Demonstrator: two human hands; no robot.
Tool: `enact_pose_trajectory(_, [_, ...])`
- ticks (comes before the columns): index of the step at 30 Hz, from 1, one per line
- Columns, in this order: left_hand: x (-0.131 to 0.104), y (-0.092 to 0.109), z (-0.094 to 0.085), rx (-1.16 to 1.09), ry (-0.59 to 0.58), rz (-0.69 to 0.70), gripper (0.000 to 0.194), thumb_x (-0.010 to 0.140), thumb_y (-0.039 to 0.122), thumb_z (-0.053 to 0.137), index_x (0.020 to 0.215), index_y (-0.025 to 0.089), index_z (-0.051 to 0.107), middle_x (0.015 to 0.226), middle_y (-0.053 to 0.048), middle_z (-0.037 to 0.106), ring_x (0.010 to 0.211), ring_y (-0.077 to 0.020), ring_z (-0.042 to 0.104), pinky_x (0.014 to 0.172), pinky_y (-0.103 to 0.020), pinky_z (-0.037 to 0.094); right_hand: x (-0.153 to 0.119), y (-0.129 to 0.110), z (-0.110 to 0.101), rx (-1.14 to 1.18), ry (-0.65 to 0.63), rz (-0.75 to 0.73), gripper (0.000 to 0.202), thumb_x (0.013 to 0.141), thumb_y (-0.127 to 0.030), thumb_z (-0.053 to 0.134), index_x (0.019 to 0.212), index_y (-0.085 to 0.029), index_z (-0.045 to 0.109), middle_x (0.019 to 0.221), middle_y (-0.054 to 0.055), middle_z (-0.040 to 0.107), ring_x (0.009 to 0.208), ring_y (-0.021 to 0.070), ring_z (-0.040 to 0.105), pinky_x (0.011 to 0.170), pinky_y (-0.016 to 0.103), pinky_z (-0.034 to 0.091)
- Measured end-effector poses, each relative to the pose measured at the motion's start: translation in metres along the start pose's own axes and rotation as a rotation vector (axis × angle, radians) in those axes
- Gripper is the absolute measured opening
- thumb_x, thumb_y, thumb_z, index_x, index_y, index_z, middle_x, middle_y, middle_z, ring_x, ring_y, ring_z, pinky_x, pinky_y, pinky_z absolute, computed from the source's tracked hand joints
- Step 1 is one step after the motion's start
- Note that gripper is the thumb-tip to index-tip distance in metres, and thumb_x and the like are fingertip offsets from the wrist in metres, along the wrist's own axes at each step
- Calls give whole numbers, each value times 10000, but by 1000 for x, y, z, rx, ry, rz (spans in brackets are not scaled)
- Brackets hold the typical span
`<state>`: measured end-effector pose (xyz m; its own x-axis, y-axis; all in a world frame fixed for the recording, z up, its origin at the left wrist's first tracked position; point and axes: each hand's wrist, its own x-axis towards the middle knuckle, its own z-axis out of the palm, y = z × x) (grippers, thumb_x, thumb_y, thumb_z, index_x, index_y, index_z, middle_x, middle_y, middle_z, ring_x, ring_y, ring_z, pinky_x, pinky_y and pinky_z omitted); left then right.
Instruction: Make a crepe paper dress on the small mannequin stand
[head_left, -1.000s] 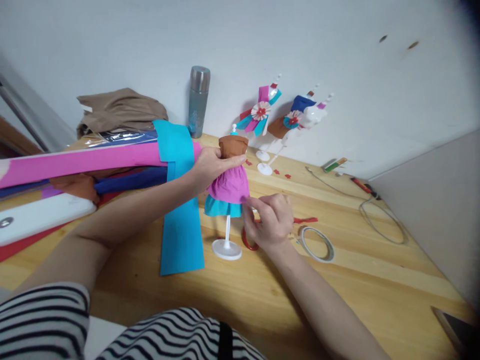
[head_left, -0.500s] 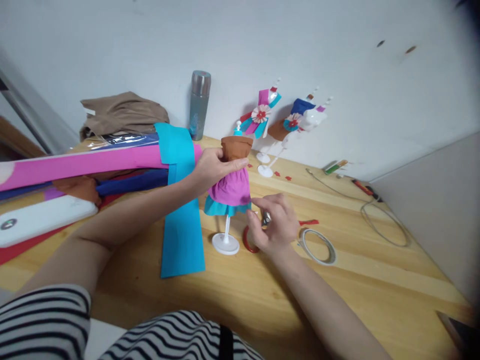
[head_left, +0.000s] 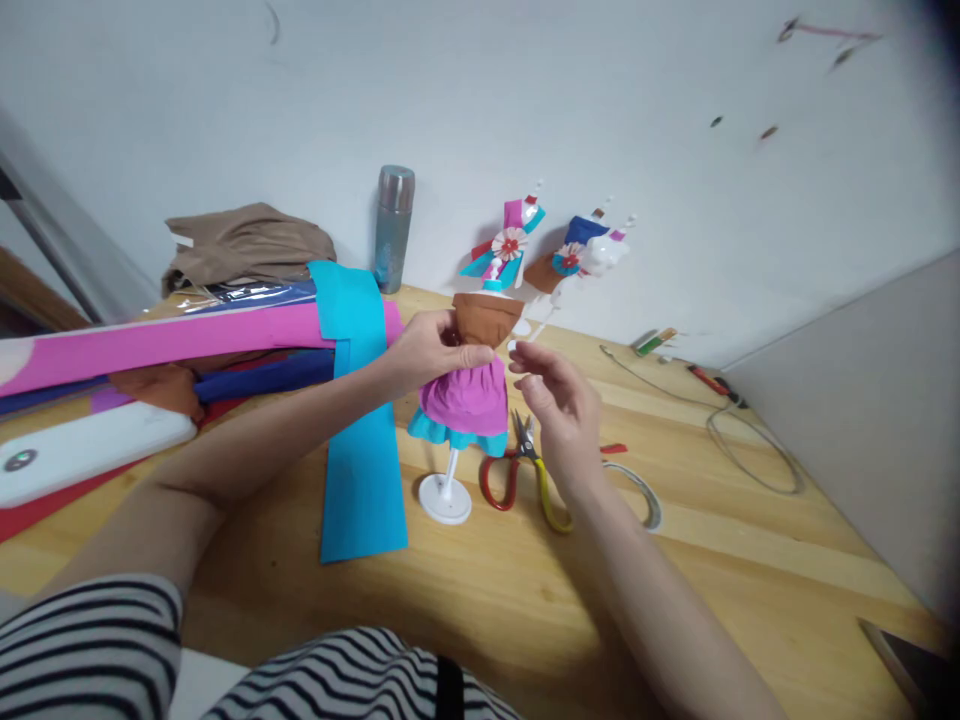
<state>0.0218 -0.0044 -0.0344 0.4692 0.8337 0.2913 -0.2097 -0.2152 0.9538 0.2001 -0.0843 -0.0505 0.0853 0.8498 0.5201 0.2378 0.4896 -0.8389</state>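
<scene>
My left hand [head_left: 439, 352] is closed round the waist of a small dress form [head_left: 487, 318] on a white stand, tilted slightly to the right. The form wears a brown paper top and a pink gathered skirt [head_left: 466, 400] with a turquoise ruffle under it. Just right of the waist, my right hand [head_left: 559, 405] hovers with fingers curved and apart, nothing visible between them. Below it lie scissors [head_left: 501, 482] with one red and one yellow handle, blades parted. A roll of tape [head_left: 645, 490] is partly hidden behind my right forearm.
Against the wall stand several more dressed forms [head_left: 510, 244] with paper flowers. A flask [head_left: 394, 230] stands left of them. Turquoise paper [head_left: 365, 490] and a pink strip [head_left: 195, 340] lie at left beside a white device [head_left: 90, 450]. A cable [head_left: 720, 440] curls at right.
My right hand has risen from the skirt's hem to beside the waist, uncovering the scissors. The dress form tilts more to the right, still in my left hand. The view has shifted slightly.
</scene>
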Motion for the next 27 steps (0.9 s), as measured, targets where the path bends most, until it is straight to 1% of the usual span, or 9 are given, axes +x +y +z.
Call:
enact_pose_trajectory(3, [-2, -2, 7, -49, -72, 47, 652, 604, 398, 868, 1137, 104, 632, 1103, -138, 716, 1038, -275, 677, 882, -363, 532, 13, -3, 5, 251, -157, 183, 399, 790, -558, 712, 1075, -278, 720, 1144, 54, 718, 1089, 259, 638, 929, 423, 512])
enact_pose_trajectory(6, [-6, -4, 11, -7, -107, 96, 765, 646, 408, 850, 1287, 130, 539, 1168, -150, 692, 1083, -273, 666, 906, -366, 530, 20, -8, 14, 424, -266, 330, 394, 708, -541, 793, 972, -251, 757, 1005, 46, 763, 990, 260, 689, 940, 424, 530])
enact_pose_trajectory(9, [-11, -5, 10, 165, -54, 83, 862, 634, 458, 846, 1363, 150, 504, 1102, -121, 703, 961, -246, 688, 833, -350, 540, 25, -10, 17, 546, -187, 454, 358, 592, -438, 887, 855, -229, 764, 881, 32, 777, 845, 248, 715, 861, 409, 573])
enact_pose_trajectory(12, [-15, -4, 12, 306, -26, 45, 811, 681, 504, 793, 1363, 152, 530, 1102, -109, 703, 955, -236, 679, 835, -345, 531, 31, -11, 14, 611, -55, 446, 339, 558, -379, 902, 825, -220, 764, 870, 27, 781, 813, 232, 714, 857, 387, 580])
enact_pose_trajectory(16, [-14, -3, 16, 364, -17, 29, 455, 862, 512, 570, 1137, 165, 675, 1061, -69, 723, 1025, -224, 653, 878, -323, 511, 38, -11, 5, 647, 50, 397, 335, 542, -345, 906, 814, -207, 768, 852, 18, 777, 813, 201, 708, 873, 337, 569])
enact_pose_trajectory(19, [-9, -1, 12, 332, 128, -85, 405, 873, 517, 536, 885, 147, 699, 902, -62, 728, 898, -205, 659, 788, -307, 511, 43, -9, -1, 652, 83, 370, 305, 568, -346, 892, 802, -205, 757, 827, 19, 773, 808, 198, 709, 865, 340, 569])
enact_pose_trajectory(21, [-6, 0, 9, 266, 168, -202, 396, 856, 521, 567, 810, 147, 689, 817, -58, 713, 784, -184, 651, 701, -288, 491, 45, -6, -5, 649, 97, 353, 291, 586, -353, 879, 806, -211, 751, 833, 23, 774, 821, 210, 714, 874, 363, 572])
enact_pose_trajectory(24, [-4, 1, 7, 152, 99, -354, 389, 838, 522, 611, 736, 154, 682, 717, -50, 683, 659, -157, 615, 610, -267, 443, 46, -1, -7, 620, 79, 323, 291, 609, -375, 864, 830, -227, 746, 854, 25, 774, 852, 231, 723, 895, 404, 576])
enact_pose_trajectory(27, [-6, -1, 9, 27, 12, -372, 380, 817, 503, 660, 657, 159, 639, 627, -30, 621, 585, -130, 561, 569, -255, 409, 46, 1, -8, 577, 33, 300, 281, 649, -402, 837, 856, -240, 738, 871, 30, 771, 884, 245, 728, 910, 433, 575])
